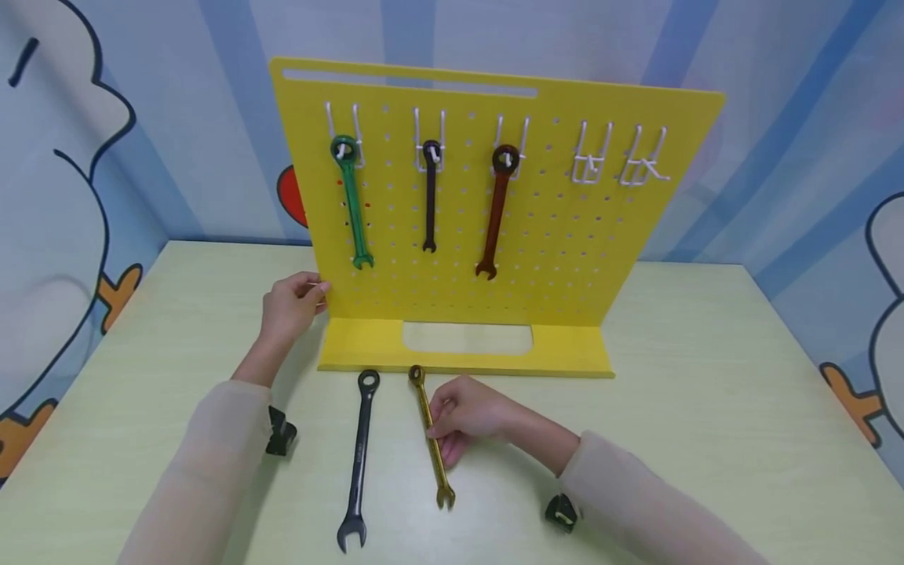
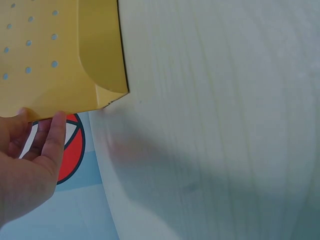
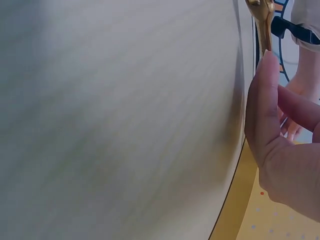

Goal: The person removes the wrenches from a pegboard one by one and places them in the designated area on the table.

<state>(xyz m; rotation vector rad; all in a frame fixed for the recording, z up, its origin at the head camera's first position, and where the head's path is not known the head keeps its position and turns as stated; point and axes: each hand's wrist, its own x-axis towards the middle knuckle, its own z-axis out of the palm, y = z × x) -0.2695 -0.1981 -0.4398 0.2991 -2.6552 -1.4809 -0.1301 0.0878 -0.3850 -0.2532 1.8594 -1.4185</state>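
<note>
My right hand pinches a gold combination wrench near its middle, ring end towards the pegboard. In the right wrist view part of the gold wrench shows beyond the fingertips. At the left edge of the yellow pegboard, my left hand grips with the thumb in front and fingers behind. The left wrist view shows this hand at the board's edge. A dark grey combination wrench lies on the table left of the gold one.
On the pegboard's white hooks hang a green wrench, a small black wrench and a brown-red wrench. Two bare hooks, one inner and one outer, are at the right. Behind the pale table stands a blue patterned wall.
</note>
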